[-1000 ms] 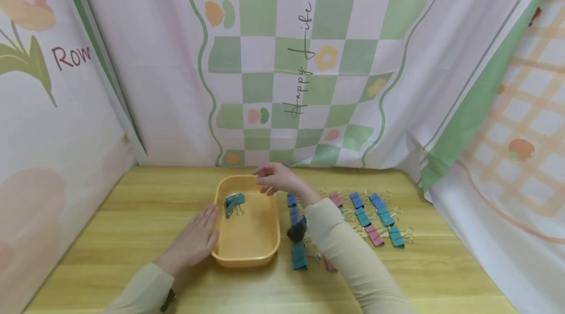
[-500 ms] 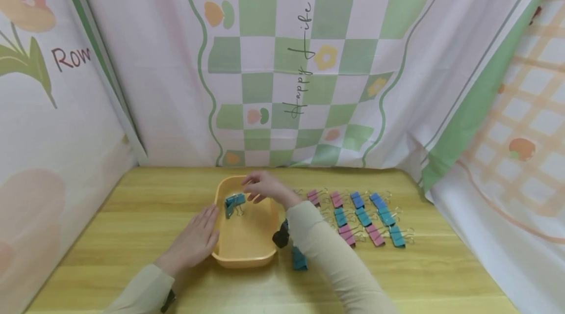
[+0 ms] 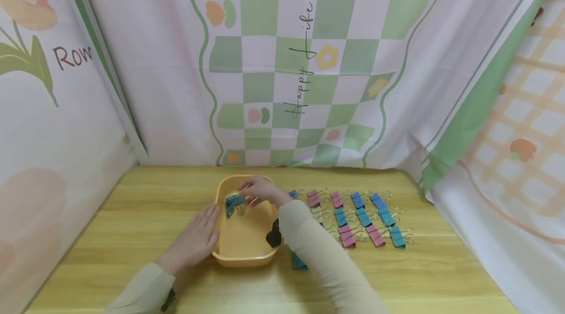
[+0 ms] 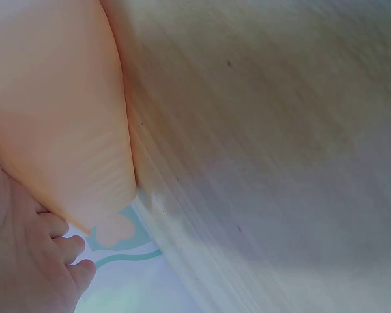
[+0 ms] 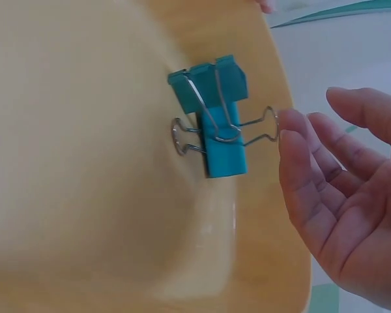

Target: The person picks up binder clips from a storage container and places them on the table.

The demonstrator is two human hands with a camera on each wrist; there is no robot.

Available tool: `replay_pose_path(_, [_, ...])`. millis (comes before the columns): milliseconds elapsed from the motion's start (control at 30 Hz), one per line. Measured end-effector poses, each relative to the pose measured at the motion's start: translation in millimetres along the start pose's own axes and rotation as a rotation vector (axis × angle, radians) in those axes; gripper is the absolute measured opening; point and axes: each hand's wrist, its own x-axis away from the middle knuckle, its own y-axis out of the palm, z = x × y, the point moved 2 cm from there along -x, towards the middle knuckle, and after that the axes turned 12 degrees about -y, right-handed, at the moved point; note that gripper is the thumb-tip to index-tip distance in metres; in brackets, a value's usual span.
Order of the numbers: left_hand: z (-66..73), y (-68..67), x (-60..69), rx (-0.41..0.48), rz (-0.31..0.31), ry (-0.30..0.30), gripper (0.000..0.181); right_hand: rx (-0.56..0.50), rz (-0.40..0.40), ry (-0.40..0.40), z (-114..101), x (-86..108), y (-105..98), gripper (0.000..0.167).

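Observation:
Two teal binder clips (image 5: 226,156) lie in the yellow plastic tray (image 3: 245,259), one partly over the other, with their wire handles out. My right hand (image 3: 264,191) is over the tray's far part, just right of the clips (image 3: 233,202). The right wrist view shows this hand (image 5: 358,182) with loosely bent fingers and the thumb apart; the fingertips are at one clip's wire handle, and whether they touch it I cannot tell. My left hand (image 3: 194,238) rests along the tray's left side with straight fingers. In the left wrist view, that hand (image 4: 26,254) lies by the tray wall (image 4: 65,117).
Right of the tray, several pink, blue and teal binder clips (image 3: 347,236) lie in rows on the wooden table (image 3: 145,206). My right forearm hides some of them. A patterned curtain (image 3: 167,83) hangs behind the table's far edge.
My right hand has moved left and down from above the tray's far right rim toward the two clips inside. The left hand and the tray have stayed in place.

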Motion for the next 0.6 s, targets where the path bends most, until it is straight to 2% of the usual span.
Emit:
replay_pose_path(133, [-0.2,1.3,-0.3,-0.014,0.004,0.004,0.054,-0.002,-0.008,0.015,1.4,-0.8,5.5,0.024])
replay_pose_path(600, [-2.2,2.3,-0.8,-0.007,0.018,0.016,0.054,-0.013,-0.037,0.053,1.9,0.3,14.3,0.025])
